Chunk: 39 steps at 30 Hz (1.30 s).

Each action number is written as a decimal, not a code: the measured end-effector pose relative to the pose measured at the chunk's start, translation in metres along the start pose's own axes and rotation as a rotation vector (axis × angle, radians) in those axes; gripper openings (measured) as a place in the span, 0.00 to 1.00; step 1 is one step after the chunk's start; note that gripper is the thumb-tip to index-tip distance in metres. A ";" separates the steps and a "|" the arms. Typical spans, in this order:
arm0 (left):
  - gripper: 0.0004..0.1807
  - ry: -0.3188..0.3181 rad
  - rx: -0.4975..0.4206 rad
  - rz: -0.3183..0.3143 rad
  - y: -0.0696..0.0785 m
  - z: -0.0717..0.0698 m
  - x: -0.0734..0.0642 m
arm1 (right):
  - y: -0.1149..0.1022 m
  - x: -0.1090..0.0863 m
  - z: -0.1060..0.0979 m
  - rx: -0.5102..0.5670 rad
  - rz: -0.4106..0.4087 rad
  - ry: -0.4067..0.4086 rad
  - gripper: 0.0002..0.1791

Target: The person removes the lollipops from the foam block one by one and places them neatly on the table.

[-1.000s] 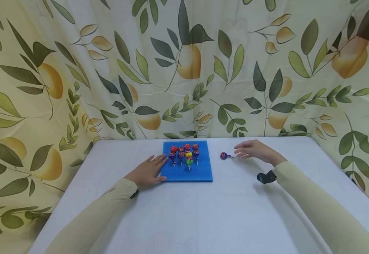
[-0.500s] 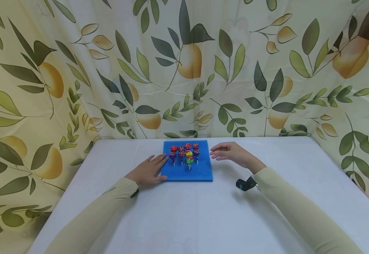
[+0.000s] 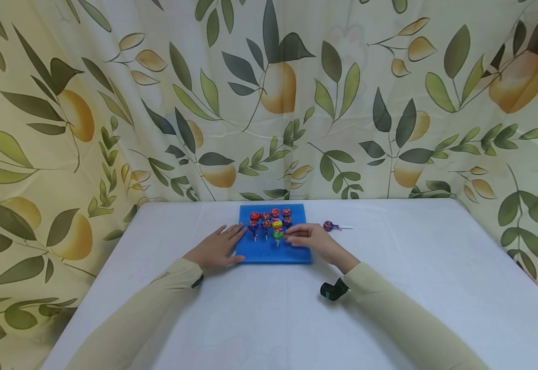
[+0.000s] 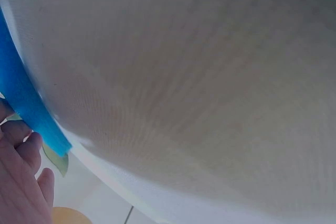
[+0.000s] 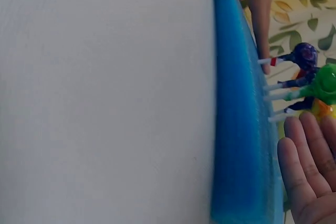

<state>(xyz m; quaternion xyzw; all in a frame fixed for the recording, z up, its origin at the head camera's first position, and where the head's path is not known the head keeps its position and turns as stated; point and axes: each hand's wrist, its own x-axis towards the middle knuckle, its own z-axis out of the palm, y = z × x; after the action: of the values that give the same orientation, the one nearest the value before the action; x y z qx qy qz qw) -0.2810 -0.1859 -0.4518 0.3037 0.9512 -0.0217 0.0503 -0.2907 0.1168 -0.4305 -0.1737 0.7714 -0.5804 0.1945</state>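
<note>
A blue foam board (image 3: 273,256) lies on the table, with several wrapped lollipops standing upright by their sticks. My left hand (image 3: 215,249) rests on the board's left edge, its fingers spread. My right hand (image 3: 315,239) is over the board's right part, its fingertips beside the front green lollipop (image 3: 278,233). In the right wrist view, its straight fingers (image 5: 310,166) are close to the green lollipop (image 5: 326,83) and a purple one (image 5: 303,56). Thumb and index finger are out of that view. The left wrist view catches the left hand (image 4: 23,174) at the blue board (image 4: 26,95).
One purple-and-red lollipop (image 3: 328,226) lies on its side on the white table (image 3: 269,313), right of the board. Behind the table hangs a curtain (image 3: 232,103) printed with leaves and fruit. A black wrist camera (image 3: 333,290) sits below the right wrist.
My right hand has moved left from beside the loose lollipop, over the board's right edge to the green lollipop. The loose lollipop stays on the table. The left hand keeps its place.
</note>
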 end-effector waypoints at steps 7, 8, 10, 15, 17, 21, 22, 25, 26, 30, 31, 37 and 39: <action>0.46 -0.006 0.001 -0.003 0.000 0.000 0.000 | 0.008 0.008 0.012 -0.067 0.029 0.041 0.21; 0.46 -0.011 0.002 -0.007 0.000 0.000 0.001 | 0.009 0.010 0.014 -0.076 0.039 0.051 0.22; 0.46 -0.016 0.006 -0.012 0.000 0.000 0.001 | 0.010 0.013 0.017 -0.086 0.056 0.071 0.23; 0.46 -0.012 0.005 -0.008 0.001 -0.001 0.000 | 0.011 0.018 0.025 -0.107 0.082 0.109 0.22; 0.46 -0.009 -0.002 -0.005 0.001 -0.001 0.000 | 0.010 0.019 0.027 -0.112 0.078 0.113 0.21; 0.46 -0.005 -0.009 -0.002 0.001 -0.002 -0.001 | 0.008 0.018 0.029 -0.112 0.069 0.119 0.17; 0.46 -0.005 -0.006 -0.001 0.001 -0.002 -0.001 | 0.007 0.018 0.030 -0.110 0.070 0.122 0.16; 0.46 -0.005 -0.008 0.000 0.001 -0.003 -0.001 | 0.005 0.018 0.031 -0.106 0.077 0.135 0.15; 0.46 -0.005 -0.009 0.000 0.001 -0.003 0.000 | 0.004 0.018 0.031 -0.104 0.080 0.138 0.15; 0.46 -0.012 -0.008 -0.005 0.001 -0.002 0.000 | 0.003 0.017 0.031 -0.090 0.080 0.140 0.15; 0.46 -0.014 -0.007 -0.005 0.001 -0.002 0.000 | 0.002 0.017 0.031 -0.078 0.080 0.138 0.15; 0.46 -0.019 -0.005 -0.007 0.001 -0.002 0.000 | 0.001 0.017 0.029 0.018 0.025 0.098 0.17; 0.46 -0.015 -0.011 -0.005 0.001 -0.003 0.000 | 0.000 0.018 0.028 0.048 0.016 0.094 0.17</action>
<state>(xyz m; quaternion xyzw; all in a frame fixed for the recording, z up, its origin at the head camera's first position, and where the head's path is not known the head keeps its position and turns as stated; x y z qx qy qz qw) -0.2806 -0.1844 -0.4493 0.3010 0.9516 -0.0191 0.0590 -0.2917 0.0846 -0.4389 -0.1352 0.7669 -0.6048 0.1669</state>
